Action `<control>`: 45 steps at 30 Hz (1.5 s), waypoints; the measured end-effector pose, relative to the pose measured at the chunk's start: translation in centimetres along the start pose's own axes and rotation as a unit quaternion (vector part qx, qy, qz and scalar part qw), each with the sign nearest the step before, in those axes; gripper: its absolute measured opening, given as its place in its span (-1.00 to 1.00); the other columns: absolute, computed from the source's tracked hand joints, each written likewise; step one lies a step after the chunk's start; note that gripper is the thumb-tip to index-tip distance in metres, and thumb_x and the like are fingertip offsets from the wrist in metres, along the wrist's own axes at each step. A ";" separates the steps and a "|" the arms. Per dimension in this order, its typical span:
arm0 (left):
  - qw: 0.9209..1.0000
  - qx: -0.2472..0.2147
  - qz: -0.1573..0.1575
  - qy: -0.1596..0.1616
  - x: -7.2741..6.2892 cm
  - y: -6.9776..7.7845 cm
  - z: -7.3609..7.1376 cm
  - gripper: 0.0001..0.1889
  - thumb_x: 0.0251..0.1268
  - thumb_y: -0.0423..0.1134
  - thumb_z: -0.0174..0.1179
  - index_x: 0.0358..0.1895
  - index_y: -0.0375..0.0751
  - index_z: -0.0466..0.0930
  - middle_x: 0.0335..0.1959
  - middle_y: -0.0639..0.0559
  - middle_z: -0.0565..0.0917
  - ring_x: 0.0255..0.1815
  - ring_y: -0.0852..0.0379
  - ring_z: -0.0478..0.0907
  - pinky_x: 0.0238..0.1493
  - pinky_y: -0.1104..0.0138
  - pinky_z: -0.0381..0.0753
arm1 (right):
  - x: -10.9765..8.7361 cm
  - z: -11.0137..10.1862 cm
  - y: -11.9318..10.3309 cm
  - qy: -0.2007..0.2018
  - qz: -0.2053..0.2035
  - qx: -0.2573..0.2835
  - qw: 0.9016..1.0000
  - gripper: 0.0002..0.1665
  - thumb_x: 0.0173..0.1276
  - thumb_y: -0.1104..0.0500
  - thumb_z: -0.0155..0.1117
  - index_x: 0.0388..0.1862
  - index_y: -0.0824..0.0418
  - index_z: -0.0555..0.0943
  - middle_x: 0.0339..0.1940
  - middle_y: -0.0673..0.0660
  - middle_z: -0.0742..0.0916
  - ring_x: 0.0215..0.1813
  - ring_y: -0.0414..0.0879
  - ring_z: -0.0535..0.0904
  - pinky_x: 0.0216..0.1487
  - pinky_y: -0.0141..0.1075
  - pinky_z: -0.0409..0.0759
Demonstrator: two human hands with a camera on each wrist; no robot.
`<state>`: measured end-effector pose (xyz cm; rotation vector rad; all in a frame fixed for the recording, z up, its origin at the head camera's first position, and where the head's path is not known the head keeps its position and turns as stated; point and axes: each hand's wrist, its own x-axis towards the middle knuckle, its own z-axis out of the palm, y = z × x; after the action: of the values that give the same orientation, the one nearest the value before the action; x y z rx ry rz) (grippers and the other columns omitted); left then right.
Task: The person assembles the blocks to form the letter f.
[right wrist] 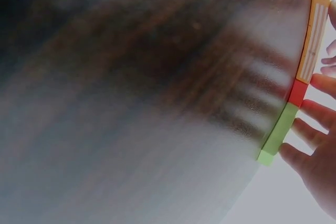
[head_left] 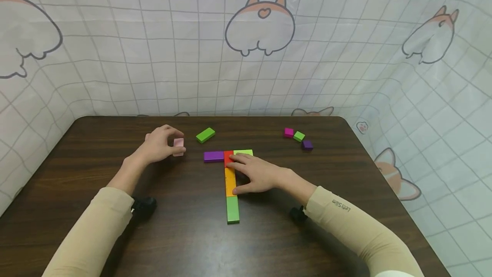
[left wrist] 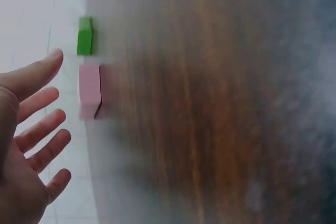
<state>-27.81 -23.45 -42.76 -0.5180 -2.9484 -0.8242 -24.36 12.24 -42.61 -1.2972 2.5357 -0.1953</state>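
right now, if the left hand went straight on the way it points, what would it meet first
Probably the pink block, just ahead of the left hand; depth is unclear, so I can't tell whether they already touch.

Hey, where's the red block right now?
In the head view, the red block sits near the centre, between the purple block at left and the lime block at right, by the right hand.

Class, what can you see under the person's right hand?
In the head view, the right hand partly covers a red block, lime block and orange block; anything fully beneath it is hidden.
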 end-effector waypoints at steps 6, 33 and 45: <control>0.998 -0.051 -0.033 -0.023 -0.2 -1.7 -0.4 -0.28 0.22 0.02 0.50 0.33 -0.34 0.53 0.33 -0.33 0.47 0.40 -0.32 0.33 0.37 -0.26 0.21 | 0.0 0.1 0.1 -0.001 0.004 -0.001 1.000 0.02 0.41 -0.42 0.20 0.67 0.03 0.20 0.68 0.14 0.17 0.66 0.04 0.00 0.58 -0.02 0.05; 0.996 -0.064 -0.037 -0.048 0.2 -3.2 0.1 -0.27 0.09 -0.06 0.59 0.28 -0.38 0.55 0.22 -0.33 0.59 0.26 -0.24 0.46 0.31 -0.14 0.35 | 0.0 0.2 0.0 0.003 0.005 -0.003 1.000 0.02 0.41 -0.43 0.20 0.67 0.04 0.21 0.68 0.14 0.17 0.67 0.04 -0.03 0.59 -0.04 0.02; 0.997 -0.034 -0.042 -0.050 0.2 -2.9 0.2 -0.25 0.11 0.11 0.54 0.24 -0.36 0.57 0.16 -0.27 0.63 0.23 -0.24 0.46 0.27 -0.36 0.13 | 0.0 0.2 -0.1 -0.002 0.009 -0.004 1.000 0.03 0.42 -0.43 0.18 0.67 0.04 0.19 0.69 0.13 0.15 0.67 0.03 -0.03 0.59 -0.05 0.02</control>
<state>-28.94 -25.59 -44.30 -0.4546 -3.0606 -0.9362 -24.25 12.19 -42.74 -1.2758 2.5465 -0.1798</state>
